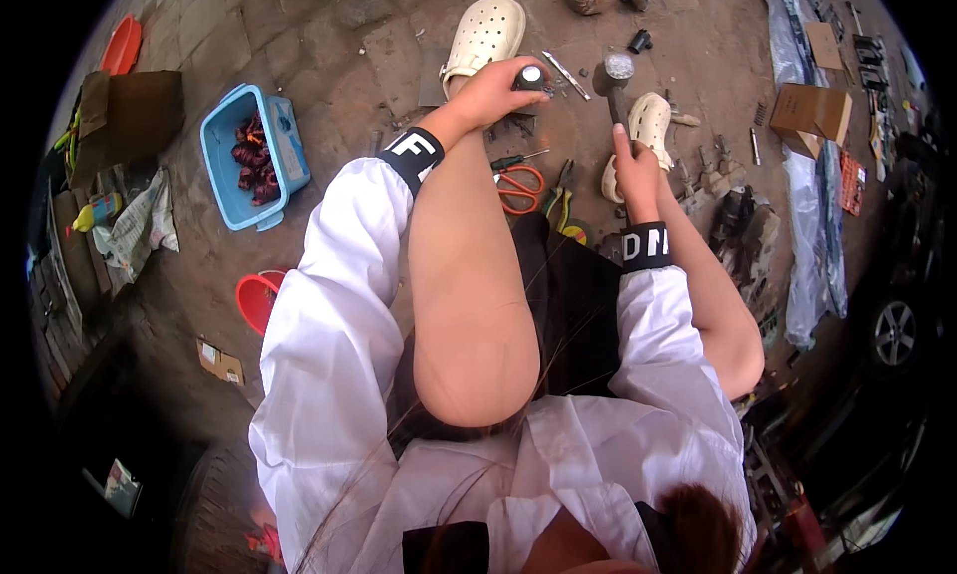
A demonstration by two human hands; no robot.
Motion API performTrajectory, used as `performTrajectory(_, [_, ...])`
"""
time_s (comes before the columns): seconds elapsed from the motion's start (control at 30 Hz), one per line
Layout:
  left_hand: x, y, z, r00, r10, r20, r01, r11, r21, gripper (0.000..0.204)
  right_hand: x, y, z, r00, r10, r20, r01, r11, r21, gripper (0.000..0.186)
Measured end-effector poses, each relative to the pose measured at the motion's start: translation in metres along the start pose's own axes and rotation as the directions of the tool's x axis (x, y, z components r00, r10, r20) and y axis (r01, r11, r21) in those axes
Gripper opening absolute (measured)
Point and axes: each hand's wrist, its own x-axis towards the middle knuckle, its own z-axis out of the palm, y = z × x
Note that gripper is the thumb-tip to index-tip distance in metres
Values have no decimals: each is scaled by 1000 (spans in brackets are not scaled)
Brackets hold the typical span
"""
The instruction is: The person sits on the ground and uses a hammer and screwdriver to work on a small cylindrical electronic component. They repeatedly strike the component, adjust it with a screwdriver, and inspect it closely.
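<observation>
My left hand (490,93) grips a dark upright cylindrical piece (530,83) with a pale round top, above dark metal on the ground beside my cream clog (483,35). My right hand (636,170) is closed round the dark handle of a hammer (619,70), whose worn silver face points up. Between my feet lie a pale slim metal tool (566,75), a screwdriver (510,163), orange-handled scissors (523,190) and yellow-handled pliers (558,200). A small black cylinder (640,42) lies behind the hammer head.
A blue plastic tub (224,175) with coils of reddish wire, a red bucket (257,305) and cardboard (135,115) are at left. Greasy metal parts (733,210), plastic sheeting (802,245), a cardboard box (809,115) and a vehicle's wheel (892,332) are at right.
</observation>
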Motion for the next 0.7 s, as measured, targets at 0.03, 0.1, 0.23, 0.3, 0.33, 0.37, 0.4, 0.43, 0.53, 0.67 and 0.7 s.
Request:
performTrajectory(0.03, [-1,-3,-1,999,28,-29,-26,998,61,35,-21,-31,-18,986,44,161,-93,946,311,54])
performTrajectory(0.1, [6,-14,5,995,87,-45,-80,987,138,39,-50,-68,-49,975,-12,221,-101,865,492,47])
performTrajectory(0.23, [11,-16,4,991,124,-43,-111,967,231,41,-105,-141,-96,951,-279,137,130,758,639,42])
performTrajectory(0.3, [12,-22,7,982,183,-49,-162,946,281,38,-128,-172,-117,916,-398,48,276,713,644,44])
performTrajectory(0.33, [14,-20,8,981,191,-33,-175,947,268,38,-135,-180,-126,899,-438,1,345,709,614,45])
performTrajectory(0.37, [16,-17,9,980,200,-18,-189,948,254,37,-137,-181,-131,830,-550,-93,510,680,527,50])
performTrajectory(0.4, [16,-14,10,978,208,-4,-201,949,241,37,-142,-185,-130,820,-562,-108,527,669,525,50])
performTrajectory(0.43, [14,-16,10,977,210,-20,-202,958,206,35,-150,-191,-126,811,-572,-122,543,657,523,50])
performTrajectory(0.53, [18,-14,11,976,215,19,-214,957,196,34,-160,-179,-106,838,-536,-98,512,713,479,44])
performTrajectory(0.67, [26,-16,10,963,260,77,-271,924,269,36,-121,-121,-28,968,-224,111,217,974,65,48])
performTrajectory(0.7, [31,-17,14,965,263,17,-255,918,303,36,-121,-119,-33,969,-217,120,210,975,75,49])
